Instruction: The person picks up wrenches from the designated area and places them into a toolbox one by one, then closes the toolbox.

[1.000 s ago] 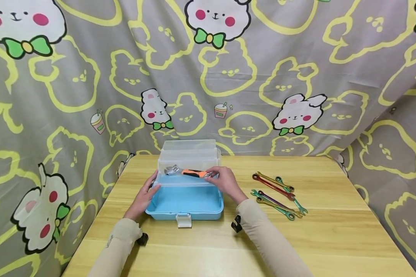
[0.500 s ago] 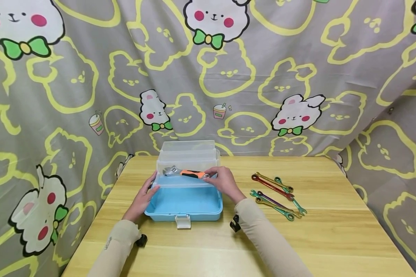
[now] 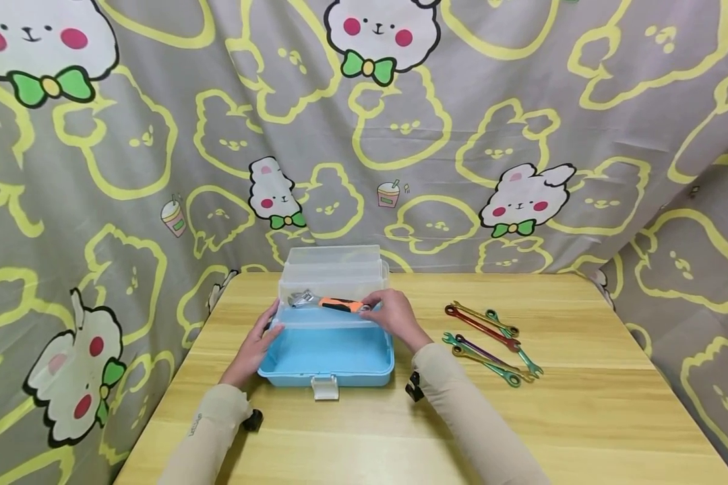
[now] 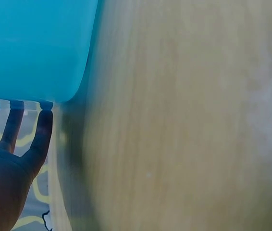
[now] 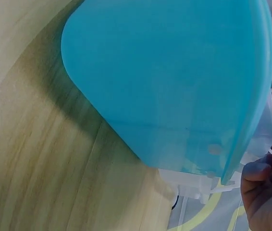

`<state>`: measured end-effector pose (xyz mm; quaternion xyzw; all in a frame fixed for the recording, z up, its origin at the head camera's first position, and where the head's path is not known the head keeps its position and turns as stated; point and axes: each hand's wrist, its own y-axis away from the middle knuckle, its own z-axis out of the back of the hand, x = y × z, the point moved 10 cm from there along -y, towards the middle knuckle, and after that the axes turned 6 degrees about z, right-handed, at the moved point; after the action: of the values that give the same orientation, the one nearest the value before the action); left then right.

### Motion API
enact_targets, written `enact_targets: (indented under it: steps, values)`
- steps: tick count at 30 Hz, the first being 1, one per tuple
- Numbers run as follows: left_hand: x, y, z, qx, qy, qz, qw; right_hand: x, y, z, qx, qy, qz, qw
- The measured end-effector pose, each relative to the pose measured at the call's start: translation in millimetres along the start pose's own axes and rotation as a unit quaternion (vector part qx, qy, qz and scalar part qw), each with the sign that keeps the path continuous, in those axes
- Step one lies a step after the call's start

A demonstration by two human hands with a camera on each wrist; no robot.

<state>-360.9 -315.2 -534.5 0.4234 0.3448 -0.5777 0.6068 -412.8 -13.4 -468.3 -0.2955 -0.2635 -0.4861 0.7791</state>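
A light blue toolbox (image 3: 291,378) stands open, its clear tray (image 3: 303,325) raised at the back. An adjustable wrench (image 3: 338,305) with an orange and black handle lies along the tray, its metal head to the left. My right hand (image 3: 394,316) pinches the handle's end at the tray's right side. In the right wrist view, the thumb (image 5: 257,169) bends in toward the fingers beside the toolbox's side wall (image 5: 165,86). At the left, my left hand (image 3: 253,347) holds the toolbox's side by the tray corner, with its fingers (image 4: 41,132) reaching the box's edge in the left wrist view.
Several coloured combination wrenches lie in a loose pile to the right, among them a red wrench (image 3: 482,326) and a purple wrench (image 3: 474,347). A white latch (image 3: 325,388) hangs at the toolbox's front. Behind the wooden table (image 3: 558,431) hangs a patterned curtain (image 3: 425,155).
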Motion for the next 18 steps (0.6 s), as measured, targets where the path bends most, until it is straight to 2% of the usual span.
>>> enact_targets:
  steps: [3,10,12,18]
  values:
    - [-5.1,1.2,-2.6,0.003,-0.001,0.008,1.0000,-1.0,-1.6,1.8,-0.001,0.013,0.003,1.000]
    - [-30.5,18.9,-2.7,0.011,-0.008,0.023,0.9996,1.0,-4.0,-1.4,0.007,0.021,0.003,1.000]
    - [-29.5,19.1,-3.5,0.014,-0.005,0.028,0.9995,0.8,-3.8,-1.9,0.006,0.024,0.001,1.000]
    - [-2.6,3.1,-3.5,0.005,0.005,0.022,0.9997,-0.7,-1.8,0.3,-0.002,0.027,-0.016,0.999]
